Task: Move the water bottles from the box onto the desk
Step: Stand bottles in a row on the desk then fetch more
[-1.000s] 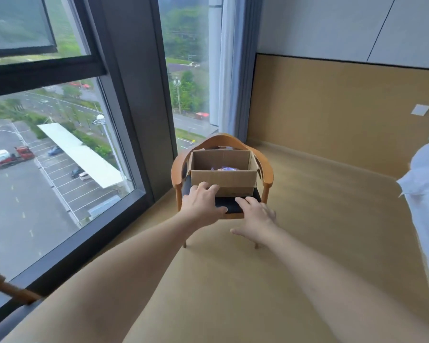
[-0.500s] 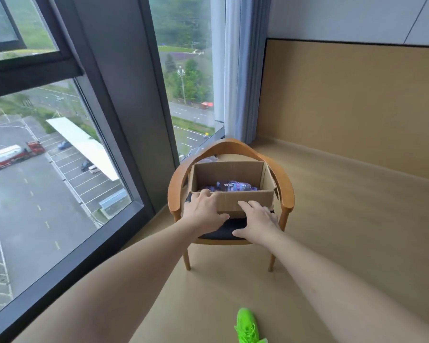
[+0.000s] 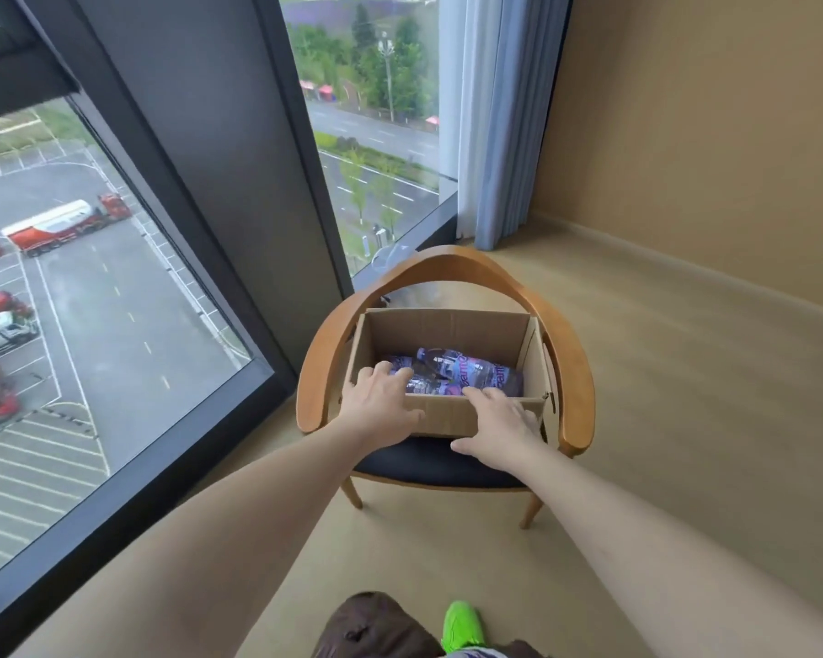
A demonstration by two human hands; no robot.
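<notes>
Bottles (image 3: 462, 375), purple-labelled, lie on their sides in the bottom of the open cardboard box (image 3: 447, 325), which sits on the dark seat of a wooden armchair (image 3: 452, 268) by the window (image 3: 91, 301). Left hand (image 3: 381, 401) is at the box's near-left corner, fingers spread and reaching over the rim toward the bottles, gripping nothing. Right hand (image 3: 497, 432) hovers at the near wall on the right, fingers loosely spread, thumb out, holding nothing. A curtain (image 3: 500, 116) hangs in the far corner. A green shoe (image 3: 462, 626) shows at the near edge.
</notes>
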